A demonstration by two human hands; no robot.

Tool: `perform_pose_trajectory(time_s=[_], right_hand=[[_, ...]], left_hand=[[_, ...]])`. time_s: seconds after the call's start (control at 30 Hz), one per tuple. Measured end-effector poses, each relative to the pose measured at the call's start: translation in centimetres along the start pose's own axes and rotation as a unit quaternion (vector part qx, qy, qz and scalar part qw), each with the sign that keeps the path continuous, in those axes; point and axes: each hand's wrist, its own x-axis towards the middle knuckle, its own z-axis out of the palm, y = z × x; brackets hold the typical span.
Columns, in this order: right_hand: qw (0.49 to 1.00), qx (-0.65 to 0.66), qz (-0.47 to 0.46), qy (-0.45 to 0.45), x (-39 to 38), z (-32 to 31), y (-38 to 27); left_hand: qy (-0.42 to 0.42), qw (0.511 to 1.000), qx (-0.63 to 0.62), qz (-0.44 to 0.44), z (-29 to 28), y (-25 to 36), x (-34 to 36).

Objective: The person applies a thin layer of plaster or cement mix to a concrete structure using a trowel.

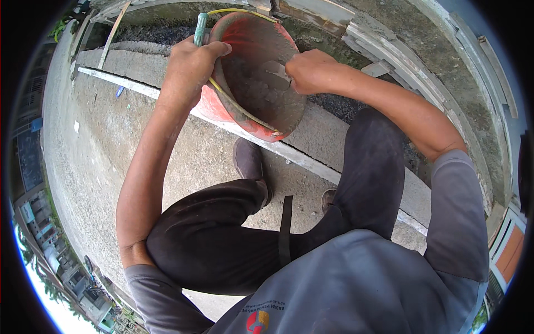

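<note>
A red bucket (214,106) leans toward me, its inside coated with grey mortar (253,92). At its left side, my left hand (192,64) is closed on the rim, with the thumb over the edge. Beside that hand stands the green grip (201,29) of the bucket's yellow wire handle (239,10). My right hand (311,71) reaches over the opposite rim, its fingers wrapped round a trowel whose mortar-smeared blade (276,71) lies inside the bucket. The fist hides the trowel's handle.
Under the bucket runs a concrete kerb (311,158) with a pale edge, beside a dark ditch (147,34). Stacked boards (384,55) lie along the far right. My bent legs (206,239) and shoes are below the bucket, on rough concrete ground (111,150).
</note>
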Motion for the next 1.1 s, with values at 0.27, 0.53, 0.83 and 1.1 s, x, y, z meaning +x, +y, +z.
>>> perform_pose_trajectory(time_s=[0.27,0.53,0.83,1.1], right_hand=[[0.843,0.479,0.141,-0.199,-1.7,2.2,0.3],[0.815,0.532,0.181,-0.142,-3.7,0.1,1.3],[0.779,0.568,0.262,0.037,-7.9,-5.4,6.5],[0.836,0.364,0.356,0.204,-8.3,-9.7,18.9]], left_hand=[[0.004,0.999,0.042,0.030,0.9,0.6,-0.5],[-0.003,0.994,-0.104,-0.031,-3.4,0.1,0.5],[0.033,0.983,-0.170,-0.064,-8.5,-3.3,-0.9],[0.149,0.935,-0.314,-0.064,-14.1,-8.2,-8.1]])
